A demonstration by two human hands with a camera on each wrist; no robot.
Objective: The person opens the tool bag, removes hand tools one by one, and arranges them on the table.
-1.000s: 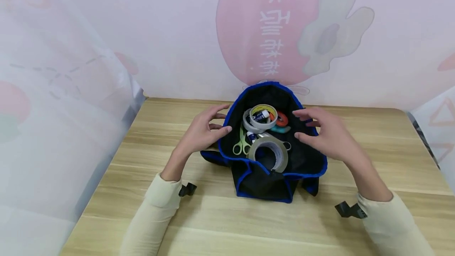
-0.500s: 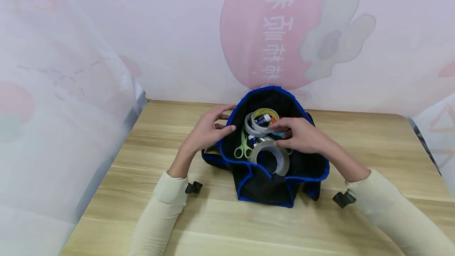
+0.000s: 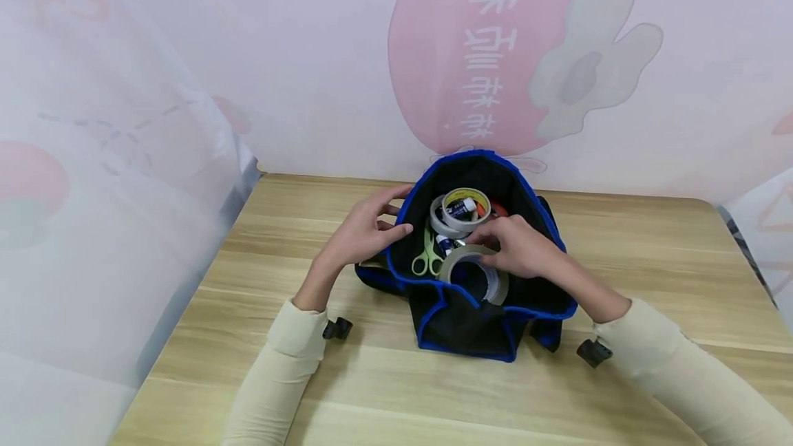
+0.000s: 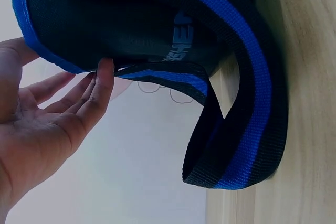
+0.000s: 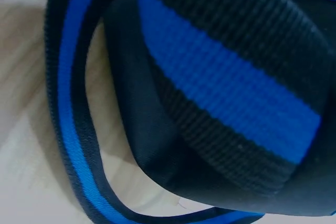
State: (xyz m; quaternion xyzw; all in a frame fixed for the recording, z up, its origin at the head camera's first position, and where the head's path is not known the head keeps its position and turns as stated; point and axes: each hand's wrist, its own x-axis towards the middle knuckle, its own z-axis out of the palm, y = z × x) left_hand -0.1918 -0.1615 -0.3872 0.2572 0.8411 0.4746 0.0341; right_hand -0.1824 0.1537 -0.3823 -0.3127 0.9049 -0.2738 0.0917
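Now the right grip (image 3: 520, 246) is down inside the black bag (image 3: 464, 336); a second ago it hung at the right rim. Thumb and fingers straddle the upper edge of the wide tape roll (image 3: 501, 288), near the bag's front; cannot tell whether they pinch it. Left grip (image 3: 372, 226) stays on the left rim, thumb inside, fingers outside. Bag sits on the counter (image 3: 372, 391). Reading: handling has narrowed to that roll.

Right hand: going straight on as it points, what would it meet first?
The right hand would likely meet the brown tape first, perhaps touching already; depth in the bag is unclear.
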